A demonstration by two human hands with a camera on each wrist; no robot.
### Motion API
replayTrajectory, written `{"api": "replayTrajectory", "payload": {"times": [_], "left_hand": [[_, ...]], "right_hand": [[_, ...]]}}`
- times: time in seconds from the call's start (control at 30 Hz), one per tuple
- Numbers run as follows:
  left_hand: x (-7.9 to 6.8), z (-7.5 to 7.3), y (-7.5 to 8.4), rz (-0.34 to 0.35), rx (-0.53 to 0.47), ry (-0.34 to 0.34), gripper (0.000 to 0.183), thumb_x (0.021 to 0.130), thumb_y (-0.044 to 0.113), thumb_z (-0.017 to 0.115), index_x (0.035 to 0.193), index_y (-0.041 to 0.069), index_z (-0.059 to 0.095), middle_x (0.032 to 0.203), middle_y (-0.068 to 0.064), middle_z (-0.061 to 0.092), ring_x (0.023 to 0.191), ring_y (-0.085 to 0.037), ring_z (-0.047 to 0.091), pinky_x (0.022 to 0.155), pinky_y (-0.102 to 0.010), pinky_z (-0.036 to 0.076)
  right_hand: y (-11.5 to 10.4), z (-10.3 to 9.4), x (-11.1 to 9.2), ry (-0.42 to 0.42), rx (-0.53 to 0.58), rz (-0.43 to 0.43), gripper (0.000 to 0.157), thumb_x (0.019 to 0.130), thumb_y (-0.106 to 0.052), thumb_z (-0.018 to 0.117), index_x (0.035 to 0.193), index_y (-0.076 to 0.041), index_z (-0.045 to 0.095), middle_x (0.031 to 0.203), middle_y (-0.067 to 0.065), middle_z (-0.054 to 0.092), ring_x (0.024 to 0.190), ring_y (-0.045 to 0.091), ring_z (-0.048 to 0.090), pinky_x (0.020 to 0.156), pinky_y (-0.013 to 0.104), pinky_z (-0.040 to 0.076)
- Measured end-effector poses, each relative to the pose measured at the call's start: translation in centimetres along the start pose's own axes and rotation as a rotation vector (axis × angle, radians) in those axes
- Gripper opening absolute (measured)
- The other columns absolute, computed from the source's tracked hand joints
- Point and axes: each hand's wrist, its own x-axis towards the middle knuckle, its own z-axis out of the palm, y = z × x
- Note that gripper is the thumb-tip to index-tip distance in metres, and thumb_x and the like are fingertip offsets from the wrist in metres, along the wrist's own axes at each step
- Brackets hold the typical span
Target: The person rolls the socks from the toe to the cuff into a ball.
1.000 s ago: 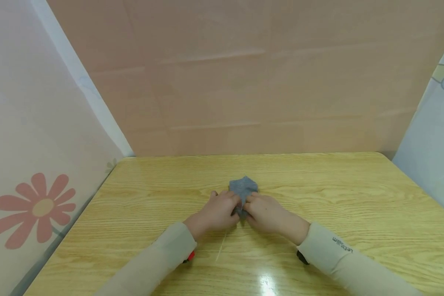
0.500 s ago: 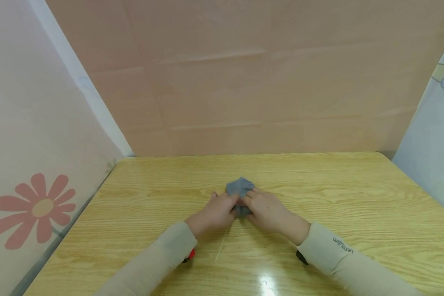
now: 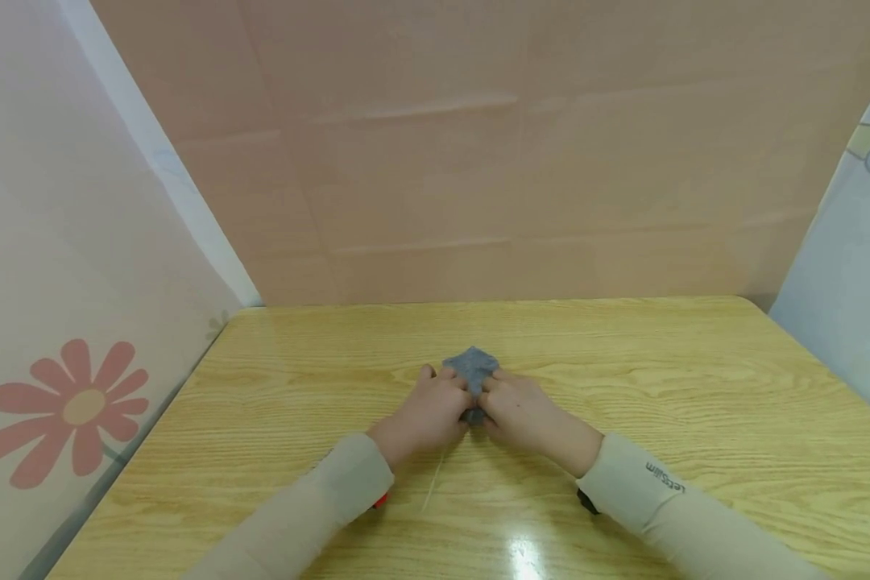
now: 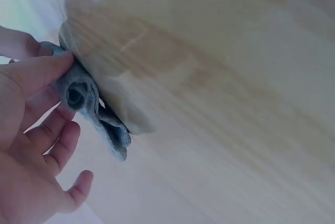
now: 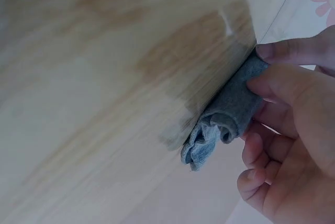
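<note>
A small blue-grey piece of cloth (image 3: 471,364) lies on the table between the two hands, its far part spread flat with a pointed edge. Its near end is rolled up, and the spiral of the roll (image 4: 77,94) shows in the left wrist view. My left hand (image 3: 432,409) pinches one end of the roll between thumb and fingers. At the other end, my right hand (image 3: 528,415) pinches it the same way. In the right wrist view, the rolled cloth (image 5: 238,98) rests against the tabletop with a loose flap beyond the roll. Whether the cloth is a garment, I cannot tell.
The wood-grain table (image 3: 660,362) stretches to both sides and ends at a pinkish-brown back covering (image 3: 420,161). A pale curtain with a pink flower (image 3: 72,411) hangs on the left, another pale one (image 3: 855,266) on the right.
The cloth has shifted slightly left since one second ago, and its near part is gathered again under the fingers. Both hands stay close together, shifting their fingers along the roll.
</note>
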Motion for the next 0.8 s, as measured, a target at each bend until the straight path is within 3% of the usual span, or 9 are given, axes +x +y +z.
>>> {"api": "replayTrajectory", "payload": {"times": [0.07, 0.17, 0.33, 0.47, 0.53, 0.63, 0.8], "left_hand": [[-0.03, 0.23, 0.03, 0.025, 0.046, 0.023, 0.015, 0.084, 0.015, 0.067, 0.07, 0.021, 0.065, 0.07, 0.007, 0.05, 0.07, -0.014, 0.035, 0.077, -0.04, 0.032], [-0.16, 0.48, -0.12, 0.046, 0.029, 0.044, 0.021, 0.085, 0.013, 0.063, 0.065, 0.02, 0.06, 0.068, 0.007, 0.05, 0.069, -0.013, 0.035, 0.076, -0.041, 0.033], [-0.3, 0.38, -0.54, 0.012, -0.191, -0.01, 0.032, 0.089, 0.012, 0.059, 0.06, 0.019, 0.05, 0.061, 0.008, 0.043, 0.069, -0.013, 0.036, 0.072, -0.038, 0.023], [-0.51, -0.05, -0.66, -0.026, -0.314, -0.046, 0.02, 0.089, 0.013, 0.06, 0.07, 0.017, 0.053, 0.066, 0.008, 0.051, 0.071, -0.013, 0.037, 0.072, -0.037, 0.021], [-0.6, -0.19, -0.64, -0.036, -0.31, -0.044, 0.012, 0.087, 0.015, 0.064, 0.079, 0.016, 0.055, 0.074, 0.008, 0.056, 0.073, -0.013, 0.039, 0.073, -0.036, 0.022], [-0.67, -0.29, -0.51, -0.029, -0.224, -0.03, 0.013, 0.084, 0.018, 0.069, 0.09, 0.017, 0.057, 0.089, 0.008, 0.06, 0.078, -0.013, 0.041, 0.073, -0.035, 0.025], [-0.57, -0.19, -0.33, -0.005, -0.14, 0.001, 0.011, 0.084, 0.012, 0.068, 0.092, 0.016, 0.062, 0.093, 0.005, 0.063, 0.081, -0.014, 0.045, 0.076, -0.036, 0.026]], "right_hand": [[0.04, 0.06, -0.01, 0.008, 0.003, -0.006, 0.025, 0.079, -0.009, 0.071, 0.062, -0.014, 0.054, 0.062, -0.004, 0.045, 0.06, 0.012, 0.03, 0.055, 0.023, 0.028], [0.11, 0.06, -0.09, 0.025, 0.018, -0.016, 0.024, 0.077, -0.009, 0.072, 0.064, -0.014, 0.053, 0.063, -0.004, 0.049, 0.06, 0.011, 0.034, 0.057, 0.024, 0.032], [0.18, -0.03, -0.32, 0.036, 0.0, -0.029, 0.018, 0.073, -0.015, 0.079, 0.074, -0.012, 0.062, 0.071, -0.003, 0.053, 0.068, 0.011, 0.043, 0.063, 0.026, 0.041], [0.14, -0.01, -0.32, 0.039, -0.031, -0.054, 0.017, 0.073, -0.014, 0.078, 0.069, -0.013, 0.062, 0.067, -0.005, 0.046, 0.065, 0.01, 0.036, 0.059, 0.023, 0.035], [0.15, 0.0, -0.27, 0.039, -0.022, -0.058, 0.016, 0.075, -0.012, 0.076, 0.067, -0.013, 0.061, 0.065, -0.006, 0.044, 0.064, 0.01, 0.033, 0.058, 0.022, 0.032], [0.25, 0.01, -0.26, 0.018, 0.006, -0.042, 0.017, 0.078, -0.01, 0.072, 0.066, -0.012, 0.061, 0.065, -0.005, 0.045, 0.064, 0.01, 0.033, 0.059, 0.023, 0.033], [0.35, 0.13, -0.29, -0.045, 0.035, -0.001, 0.011, 0.085, -0.011, 0.069, 0.075, -0.009, 0.065, 0.071, -0.003, 0.052, 0.068, 0.012, 0.044, 0.069, 0.029, 0.045]]}}
